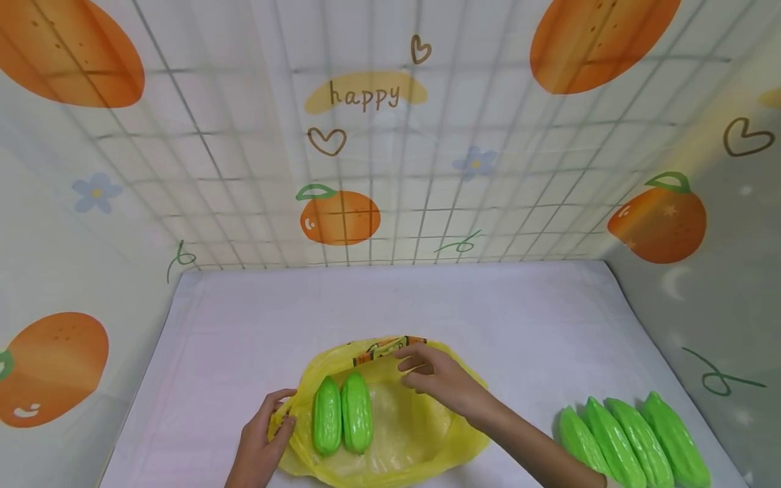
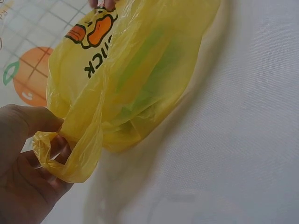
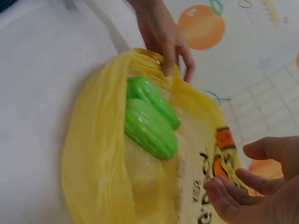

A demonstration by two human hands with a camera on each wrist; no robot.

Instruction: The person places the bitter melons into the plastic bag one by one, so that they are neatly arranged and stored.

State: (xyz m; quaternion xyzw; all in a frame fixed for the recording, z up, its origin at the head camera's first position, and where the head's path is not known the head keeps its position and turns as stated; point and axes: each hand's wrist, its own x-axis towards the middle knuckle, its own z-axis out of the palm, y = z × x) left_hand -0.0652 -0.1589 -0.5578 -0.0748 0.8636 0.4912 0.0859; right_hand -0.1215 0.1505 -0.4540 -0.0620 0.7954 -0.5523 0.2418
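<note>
A yellow plastic bag [image 1: 396, 468] with a printed duck face lies on the table, its mouth held wide. Two glossy green ridged gourds [image 1: 327, 417] rest side by side in its left part. At the bag's left edge, my left hand [image 1: 261, 437] holds the handle loop between thumb and fingers, as the left wrist view [image 2: 28, 163] also shows. Over the bag's far right side hovers my right hand [image 1: 448, 381], fingers loosely bent and nothing in them. Its fingertips are near the printed rim; whether they touch it I cannot tell.
Several more green gourds [image 1: 634, 440] lie in a row on the white table [image 1: 518, 325] at the right, beside my right forearm. Fabric walls [image 1: 390, 169] with printed oranges enclose the table at the back and both sides.
</note>
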